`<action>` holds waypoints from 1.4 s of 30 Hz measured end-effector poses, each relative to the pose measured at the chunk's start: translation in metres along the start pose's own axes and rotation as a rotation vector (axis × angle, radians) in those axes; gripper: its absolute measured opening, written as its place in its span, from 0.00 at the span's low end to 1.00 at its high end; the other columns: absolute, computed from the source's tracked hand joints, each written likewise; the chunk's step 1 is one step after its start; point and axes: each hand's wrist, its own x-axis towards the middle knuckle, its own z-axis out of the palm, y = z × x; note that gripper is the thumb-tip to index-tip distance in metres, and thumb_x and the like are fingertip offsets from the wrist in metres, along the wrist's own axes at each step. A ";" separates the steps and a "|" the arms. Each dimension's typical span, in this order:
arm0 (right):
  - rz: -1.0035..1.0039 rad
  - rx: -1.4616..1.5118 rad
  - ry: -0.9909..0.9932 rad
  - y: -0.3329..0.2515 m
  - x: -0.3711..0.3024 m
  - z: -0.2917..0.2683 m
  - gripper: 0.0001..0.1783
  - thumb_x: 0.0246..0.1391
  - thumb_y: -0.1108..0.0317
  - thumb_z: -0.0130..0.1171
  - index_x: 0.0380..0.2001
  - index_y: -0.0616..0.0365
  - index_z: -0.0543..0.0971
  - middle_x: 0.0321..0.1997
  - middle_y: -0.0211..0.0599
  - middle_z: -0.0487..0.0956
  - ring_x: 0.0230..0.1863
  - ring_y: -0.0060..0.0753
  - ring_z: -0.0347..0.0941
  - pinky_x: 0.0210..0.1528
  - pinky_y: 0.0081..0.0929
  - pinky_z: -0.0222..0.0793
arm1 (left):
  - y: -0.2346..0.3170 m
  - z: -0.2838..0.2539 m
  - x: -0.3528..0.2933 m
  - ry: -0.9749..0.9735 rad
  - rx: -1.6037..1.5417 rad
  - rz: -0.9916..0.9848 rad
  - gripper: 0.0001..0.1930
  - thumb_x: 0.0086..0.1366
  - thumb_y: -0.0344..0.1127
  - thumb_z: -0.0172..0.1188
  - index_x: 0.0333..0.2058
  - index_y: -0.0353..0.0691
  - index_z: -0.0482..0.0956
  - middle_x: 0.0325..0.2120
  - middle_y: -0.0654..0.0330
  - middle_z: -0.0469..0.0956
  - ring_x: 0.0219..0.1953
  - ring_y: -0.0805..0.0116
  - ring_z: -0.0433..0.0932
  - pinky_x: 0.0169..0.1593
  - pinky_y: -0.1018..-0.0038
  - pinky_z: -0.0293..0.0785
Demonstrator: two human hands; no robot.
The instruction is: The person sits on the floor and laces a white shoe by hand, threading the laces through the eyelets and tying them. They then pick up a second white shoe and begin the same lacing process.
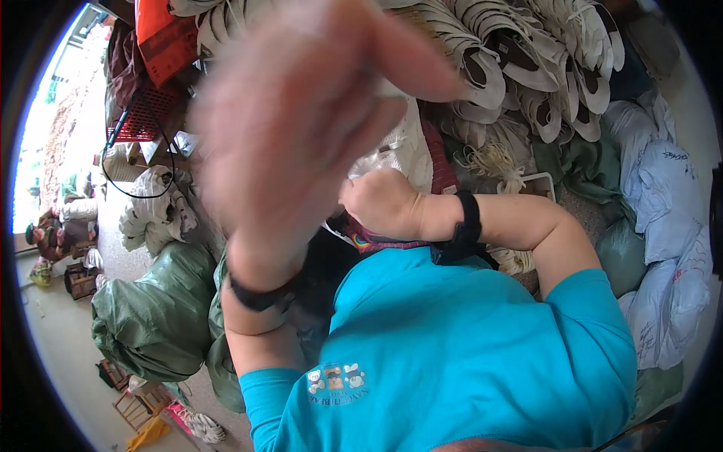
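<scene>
My left hand (286,128) is raised close to the camera and smeared by motion. Its thumb sticks out to the right, and whether the fingers hold anything is not visible. Lower down, my right hand (382,202) is closed in front of my body, its wrist in a black band (468,218). What its curled fingers grip is hidden. Just beyond it lies whitish, crumpled material (385,157). Dark red patterned cloth (369,239) shows under the hand, over my lap.
Stacked pale shoe uppers (489,75) fill the far side, with a bundle of cream cords (493,162) below them. White sacks (663,203) line the right. Green sacks (154,316) stand at left, below a red basket (147,113). Another person (56,235) sits at far left.
</scene>
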 end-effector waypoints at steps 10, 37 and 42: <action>-0.002 0.424 0.408 0.021 -0.024 -0.040 0.08 0.55 0.73 0.61 0.37 0.58 0.73 0.32 0.41 0.75 0.29 0.44 0.76 0.33 0.36 0.73 | -0.004 -0.006 -0.004 0.298 0.105 0.081 0.20 0.77 0.39 0.42 0.39 0.28 0.78 0.16 0.73 0.53 0.18 0.83 0.51 0.27 0.81 0.54; 0.458 1.101 0.010 0.078 -0.030 -0.048 0.02 0.61 0.74 0.57 0.35 0.58 0.74 0.23 0.16 0.69 0.26 0.05 0.63 0.25 0.11 0.60 | -0.064 -0.044 -0.038 0.569 0.041 -0.079 0.18 0.77 0.41 0.47 0.35 0.32 0.78 0.18 0.74 0.59 0.20 0.84 0.54 0.26 0.82 0.54; 0.480 0.863 0.361 0.065 -0.030 -0.025 0.06 0.61 0.73 0.58 0.38 0.59 0.71 0.26 0.25 0.75 0.27 0.11 0.70 0.28 0.15 0.66 | 0.010 -0.049 -0.002 0.316 -0.074 0.167 0.16 0.77 0.37 0.43 0.36 0.32 0.74 0.19 0.71 0.55 0.21 0.80 0.54 0.31 0.79 0.59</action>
